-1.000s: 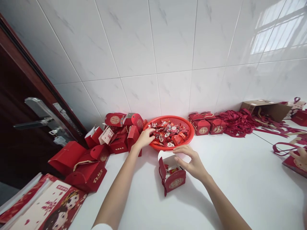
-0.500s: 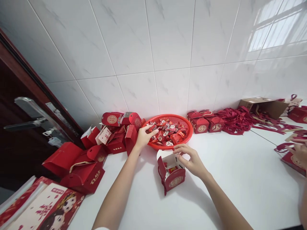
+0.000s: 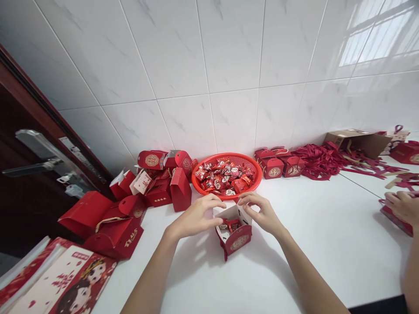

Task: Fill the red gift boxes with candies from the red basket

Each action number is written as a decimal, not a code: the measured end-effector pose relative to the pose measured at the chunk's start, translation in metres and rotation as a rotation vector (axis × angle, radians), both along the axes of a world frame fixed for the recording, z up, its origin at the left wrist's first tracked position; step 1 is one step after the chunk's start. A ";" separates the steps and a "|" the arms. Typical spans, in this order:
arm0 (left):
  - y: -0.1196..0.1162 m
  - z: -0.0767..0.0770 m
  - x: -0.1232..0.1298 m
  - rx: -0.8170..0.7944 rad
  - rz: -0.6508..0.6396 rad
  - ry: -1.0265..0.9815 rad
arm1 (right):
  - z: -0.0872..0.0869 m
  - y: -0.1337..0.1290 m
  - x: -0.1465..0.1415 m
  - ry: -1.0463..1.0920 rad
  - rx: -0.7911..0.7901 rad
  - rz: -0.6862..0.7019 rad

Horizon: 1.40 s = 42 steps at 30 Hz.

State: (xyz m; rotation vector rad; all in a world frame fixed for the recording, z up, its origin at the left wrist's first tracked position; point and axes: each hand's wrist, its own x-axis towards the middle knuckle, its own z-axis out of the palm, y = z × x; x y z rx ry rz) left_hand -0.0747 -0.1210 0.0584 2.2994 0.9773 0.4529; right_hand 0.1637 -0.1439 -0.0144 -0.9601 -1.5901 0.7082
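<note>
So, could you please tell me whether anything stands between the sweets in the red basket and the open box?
Yes: between the sweets and the open box come the basket's near rim and the box's raised back panel. The fingers of the right hand are also at that panel.

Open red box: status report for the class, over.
Left hand at left side, right hand at right rear. Box upright, wrapped sweets inside. Basket close behind, box top uncovered.

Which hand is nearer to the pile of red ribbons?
Right. The right hand is in front of the ribbon pile and to its left; the left hand is farther left, across the open box.
</note>
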 end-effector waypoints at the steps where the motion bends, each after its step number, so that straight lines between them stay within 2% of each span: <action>1: 0.000 0.000 -0.006 0.002 0.003 0.017 | 0.000 0.000 0.001 0.002 0.000 -0.002; 7: 0.008 -0.006 -0.028 -0.082 0.005 0.032 | 0.002 0.001 0.007 -0.007 -0.017 0.029; 12: 0.006 -0.013 -0.030 -0.181 -0.068 0.048 | 0.005 -0.002 0.009 -0.150 -0.034 0.209; 16: 0.009 -0.008 -0.027 -0.113 -0.032 -0.020 | 0.005 -0.003 0.011 -0.175 -0.045 0.237; 20: 0.043 0.003 -0.013 0.102 0.158 -0.085 | 0.004 -0.002 0.010 -0.176 -0.049 0.229; 22: 0.067 0.004 0.000 0.173 0.234 0.058 | 0.004 -0.002 0.009 -0.175 -0.044 0.230; 25: 0.099 -0.001 0.020 0.143 0.308 0.397 | 0.004 -0.003 0.009 -0.175 -0.044 0.231; 27: 0.112 -0.006 0.030 0.128 0.352 0.476 | 0.004 -0.003 0.009 -0.174 -0.049 0.234; 30: 0.119 -0.013 0.034 0.123 0.376 0.467 | 0.004 -0.002 0.010 -0.171 -0.047 0.235; 34: 0.116 -0.014 0.024 0.115 0.357 0.399 | 0.003 -0.002 0.009 -0.183 -0.038 0.230; 36: 0.108 -0.009 0.020 0.102 0.310 0.218 | 0.002 -0.002 0.009 -0.193 -0.044 0.222; 39: 0.083 0.001 0.021 0.017 0.154 -0.154 | 0.002 -0.003 0.009 -0.205 -0.043 0.212; 42: 0.046 0.012 0.026 -0.115 -0.022 -0.216 | 0.003 -0.003 0.009 -0.210 -0.033 0.217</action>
